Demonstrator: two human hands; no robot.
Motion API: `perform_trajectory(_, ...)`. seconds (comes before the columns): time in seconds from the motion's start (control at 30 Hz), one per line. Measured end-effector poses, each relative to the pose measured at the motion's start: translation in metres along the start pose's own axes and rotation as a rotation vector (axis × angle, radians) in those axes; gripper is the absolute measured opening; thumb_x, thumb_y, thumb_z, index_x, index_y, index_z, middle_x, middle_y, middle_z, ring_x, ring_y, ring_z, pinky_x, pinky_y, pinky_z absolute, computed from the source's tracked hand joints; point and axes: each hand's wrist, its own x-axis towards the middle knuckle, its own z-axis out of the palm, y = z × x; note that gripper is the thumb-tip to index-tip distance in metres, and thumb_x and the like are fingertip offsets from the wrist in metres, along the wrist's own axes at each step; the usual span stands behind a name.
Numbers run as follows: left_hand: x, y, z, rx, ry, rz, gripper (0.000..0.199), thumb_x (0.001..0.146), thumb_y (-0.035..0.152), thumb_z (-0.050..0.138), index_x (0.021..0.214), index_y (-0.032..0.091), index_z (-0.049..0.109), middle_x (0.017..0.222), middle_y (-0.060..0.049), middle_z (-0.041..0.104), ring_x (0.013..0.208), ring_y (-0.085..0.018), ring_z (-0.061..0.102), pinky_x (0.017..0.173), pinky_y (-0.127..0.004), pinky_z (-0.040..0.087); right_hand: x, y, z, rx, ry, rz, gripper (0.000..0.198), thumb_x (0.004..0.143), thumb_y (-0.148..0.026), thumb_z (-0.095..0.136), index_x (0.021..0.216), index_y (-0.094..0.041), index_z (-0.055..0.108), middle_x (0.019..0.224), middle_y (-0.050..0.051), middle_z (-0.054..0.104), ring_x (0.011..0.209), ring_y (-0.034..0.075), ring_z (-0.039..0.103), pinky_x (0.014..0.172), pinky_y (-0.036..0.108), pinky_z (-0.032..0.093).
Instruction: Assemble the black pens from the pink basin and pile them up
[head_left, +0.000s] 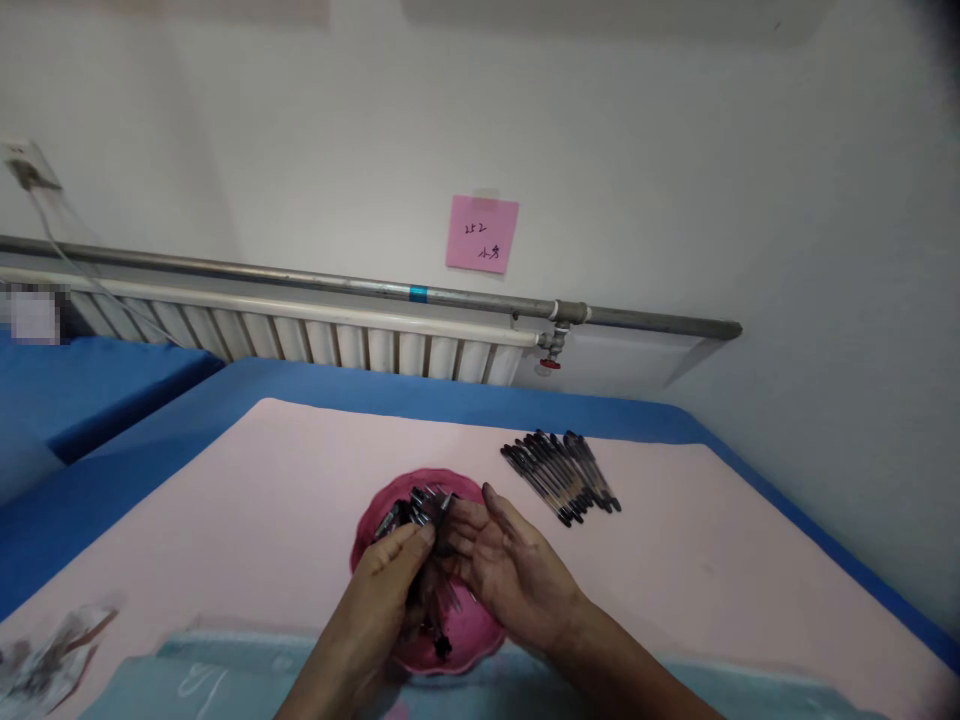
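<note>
Now both hands meet over the pink bowl (375, 530): left hand (386, 590) pinches, it seems, a pen part (414, 510), right hand (506, 565) spread beside. Better grip firmly, away from finished pens (561, 475) far right.

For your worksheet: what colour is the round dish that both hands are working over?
The dish is deep pink, clearest in the head view.

One pink bowl (480, 625), two hands (390, 585)

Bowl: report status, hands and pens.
Left hand gripping pen parts over pink bowl. Right hand open, touching them. Pen pile apart, right.
</note>
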Motion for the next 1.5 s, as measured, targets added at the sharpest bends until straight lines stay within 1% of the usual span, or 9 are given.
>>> perform_trajectory(0.2,0.000,0.003,0.000,0.012,0.005,0.002,0.043,0.069,0.054,0.065,0.060,0.019,0.042,0.043,0.008,0.038,0.034,-0.001,0.021,0.035,-0.017,0.011,0.001,0.003,-0.001,-0.046,0.108,-0.047,0.030,0.078,-0.041,0.066,0.092,-0.014,0.069,0.093,0.008,0.069,0.085,0.017,0.060,0.076,0.028,0.042)
perform_trajectory(0.4,-0.006,0.001,0.002,0.032,-0.086,-0.078,0.041,0.071,0.053,0.064,0.062,0.020,0.042,0.044,0.009,0.035,0.036,-0.003,0.018,0.036,-0.019,0.008,0.001,0.007,0.001,-0.187,0.137,-0.117,0.020,0.064,-0.028,0.079,0.075,-0.015,0.068,0.072,0.001,0.065,0.069,0.012,0.056,0.069,0.025,0.041)
perform_trajectory(0.6,0.002,-0.004,-0.003,0.194,-0.049,0.149,0.030,0.070,0.045,0.067,0.067,0.015,0.061,0.056,0.003,0.051,0.049,-0.008,0.038,0.045,-0.021,0.026,0.002,0.005,-0.003,-0.434,0.249,-0.241,0.017,0.065,-0.030,0.077,0.068,-0.016,0.068,0.058,-0.004,0.056,0.054,0.008,0.044,0.055,0.023,0.033)
perform_trajectory(0.8,0.000,-0.002,-0.003,0.204,-0.053,0.107,0.033,0.073,0.048,0.063,0.065,0.016,0.058,0.050,0.007,0.037,0.046,-0.008,0.028,0.045,-0.022,0.020,0.001,0.004,-0.002,-0.391,0.182,-0.211,0.022,0.065,-0.030,0.076,0.082,-0.017,0.070,0.067,-0.002,0.061,0.057,0.009,0.048,0.059,0.025,0.036)
perform_trajectory(0.93,0.000,-0.003,-0.005,0.290,-0.060,0.186,0.031,0.075,0.045,0.062,0.065,0.016,0.059,0.055,0.005,0.044,0.051,-0.009,0.033,0.048,-0.022,0.024,0.001,0.004,-0.001,-0.400,0.230,-0.233,0.015,0.065,-0.027,0.076,0.071,-0.016,0.068,0.059,-0.004,0.058,0.054,0.008,0.045,0.056,0.023,0.033)
perform_trajectory(1.1,0.001,0.000,-0.006,0.277,-0.070,0.154,0.030,0.076,0.043,0.061,0.060,0.018,0.059,0.051,0.005,0.045,0.048,-0.010,0.033,0.048,-0.023,0.026,0.000,0.001,-0.002,-0.426,0.198,-0.222,0.020,0.066,-0.031,0.075,0.080,-0.017,0.071,0.062,-0.003,0.059,0.053,0.008,0.045,0.053,0.024,0.034)
perform_trajectory(1.3,-0.002,0.003,-0.005,0.524,-0.021,0.362,0.023,0.077,0.036,0.060,0.063,0.019,0.065,0.061,0.002,0.055,0.061,-0.014,0.046,0.058,-0.024,0.034,0.002,-0.002,-0.004,-0.505,0.208,-0.258,0.018,0.068,-0.033,0.074,0.069,-0.016,0.067,0.057,-0.004,0.055,0.053,0.008,0.044,0.054,0.024,0.033)
perform_trajectory(1.37,-0.001,0.003,-0.006,0.489,-0.002,0.341,0.024,0.078,0.038,0.059,0.063,0.019,0.063,0.059,0.002,0.052,0.058,-0.012,0.044,0.055,-0.023,0.033,0.003,-0.007,-0.006,-0.515,0.208,-0.267,0.021,0.071,-0.038,0.070,0.072,-0.017,0.066,0.060,-0.002,0.058,0.055,0.009,0.046,0.055,0.025,0.034)
perform_trajectory(1.5,0.001,0.006,-0.011,0.164,0.084,0.190,0.031,0.077,0.045,0.058,0.062,0.018,0.053,0.050,0.007,0.038,0.042,-0.007,0.030,0.041,-0.020,0.021,0.002,-0.028,-0.012,-0.656,0.309,-0.419,0.017,0.076,-0.036,0.063,0.079,-0.019,0.067,0.065,-0.001,0.061,0.059,0.013,0.050,0.059,0.029,0.037)
